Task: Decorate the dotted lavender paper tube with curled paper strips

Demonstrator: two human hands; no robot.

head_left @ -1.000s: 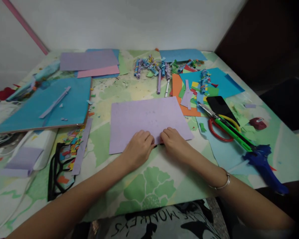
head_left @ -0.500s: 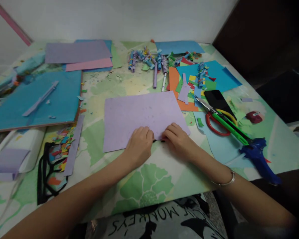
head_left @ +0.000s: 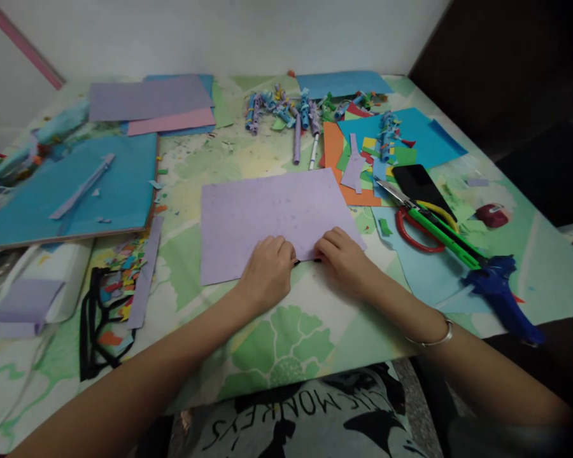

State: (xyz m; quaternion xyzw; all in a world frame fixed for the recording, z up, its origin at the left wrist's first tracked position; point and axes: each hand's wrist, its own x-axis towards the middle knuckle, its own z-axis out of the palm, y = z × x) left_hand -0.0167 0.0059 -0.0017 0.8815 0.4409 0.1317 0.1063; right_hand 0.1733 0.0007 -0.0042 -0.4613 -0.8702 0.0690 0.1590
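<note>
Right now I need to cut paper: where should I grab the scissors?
By the red handle loop, coming from the near side. The scissors lie flat, blades pointing away towards the phone, with a green knife lying across them, so lift that first.

Lilac paper sheet on green floral tablecloth

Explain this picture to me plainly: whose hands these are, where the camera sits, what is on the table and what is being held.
The camera sits on the person's head, looking down at their own bare hands. The left hand and right hand press on the near edge of a lilac paper sheet, with something thin and dark between them, too small to identify. On the flowered tablecloth lie red-handled scissors, a green cutter, a blue glue gun, a black phone and rolled paper scraps.
</note>
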